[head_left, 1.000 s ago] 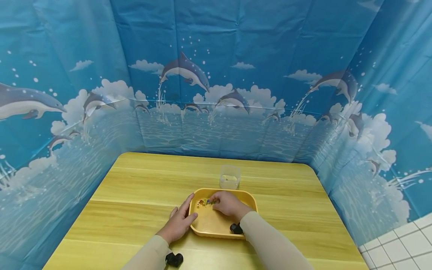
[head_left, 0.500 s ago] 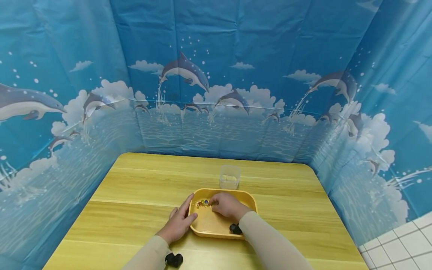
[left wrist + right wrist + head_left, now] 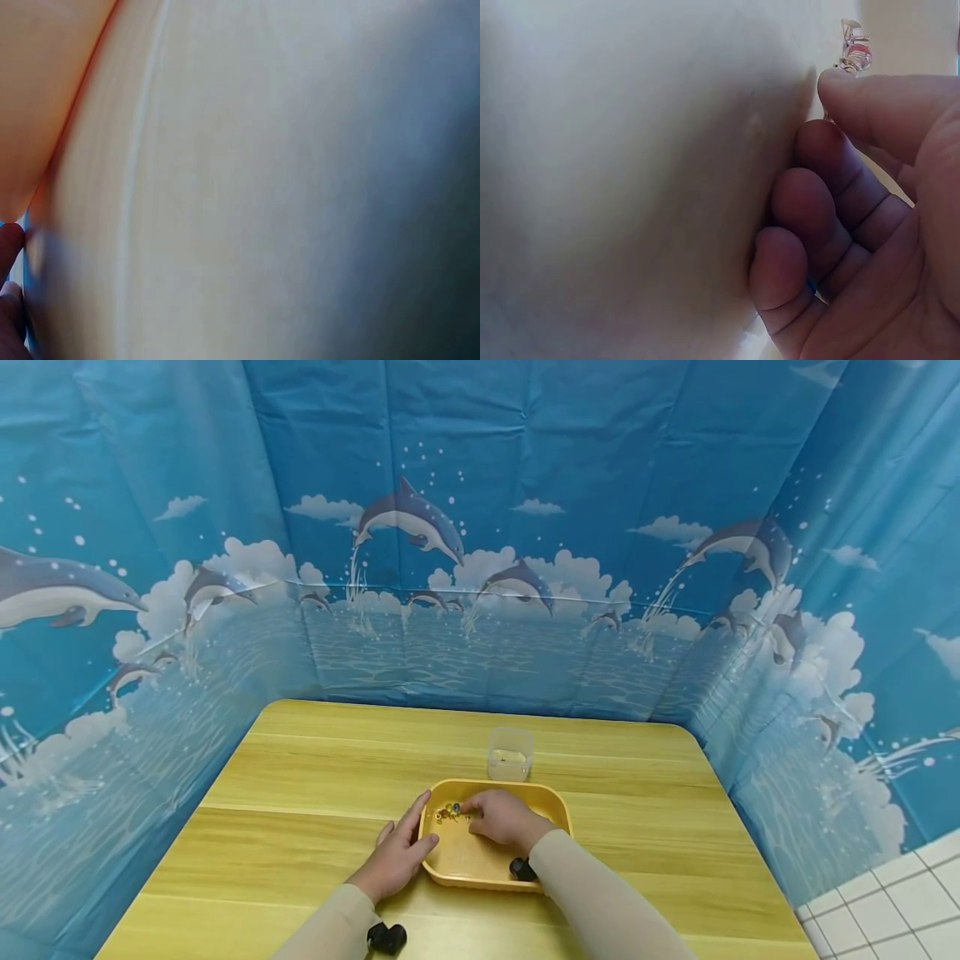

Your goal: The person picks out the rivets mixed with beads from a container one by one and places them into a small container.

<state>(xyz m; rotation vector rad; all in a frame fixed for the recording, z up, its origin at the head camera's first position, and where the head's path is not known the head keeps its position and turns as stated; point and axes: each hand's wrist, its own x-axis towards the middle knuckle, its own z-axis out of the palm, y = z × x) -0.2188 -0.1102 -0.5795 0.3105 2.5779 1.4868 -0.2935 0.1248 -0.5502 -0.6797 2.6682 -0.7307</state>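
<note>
A beaded bracelet with gold wire links and blue, yellow and amber beads lies in the left part of the yellow tray. My right hand reaches into the tray, its thumb and curled fingers at the bracelet's right end. In the right wrist view, wire and a reddish bead show past the thumb tip, and the bracelet seems pinched there; the fingers partly hide it. Against the tray's left rim rests my left hand, fingers extended along it. Its fingertips just enter the left wrist view.
Behind the tray stands a clear plastic box with something small inside. Both stand on a wood-grain table. A blue dolphin-print curtain borders its far and side edges. Black wrist devices sit at both wrists.
The blue bead and the beads beside it have shifted slightly left, bunching closer together. My right fingers have changed position a little among them. The left hand and the tray stay put.
</note>
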